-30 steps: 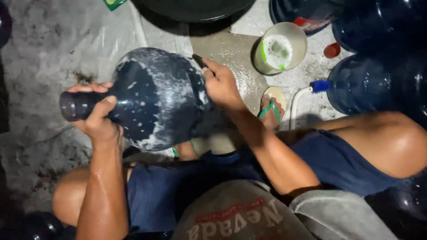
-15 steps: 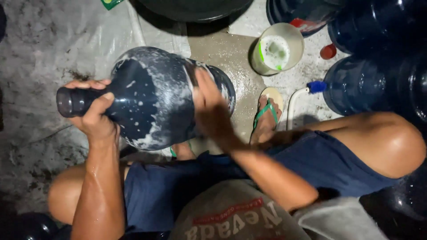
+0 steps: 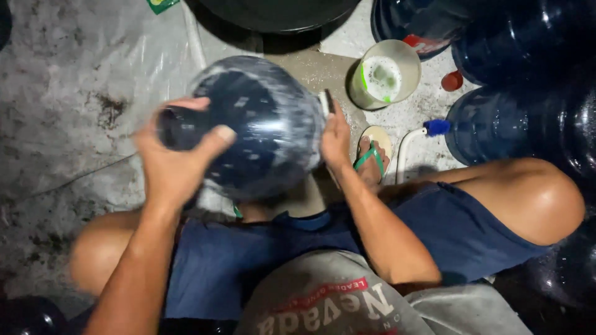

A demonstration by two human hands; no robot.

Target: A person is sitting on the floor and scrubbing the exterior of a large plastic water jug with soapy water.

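Observation:
A large dark blue water jug (image 3: 261,124), streaked with white soap suds, lies tipped between my knees with its neck pointing toward me. My left hand (image 3: 177,164) is wrapped around the jug's neck. My right hand (image 3: 335,139) presses against the jug's right side and holds a small dark scrubbing pad (image 3: 326,102) against the wall. The jug is blurred from motion.
A pale bucket (image 3: 397,59) with soapy water stands at upper right. Several blue water jugs (image 3: 528,80) crowd the right side, with a red cap (image 3: 453,80) between them. A white hose with blue nozzle (image 3: 428,130) lies by my sandalled foot (image 3: 372,155). A black tub (image 3: 279,12) sits at the top.
The jug has been swung so its neck points toward me instead of to the left. My right hand slid down across the jug, then back to its right side.

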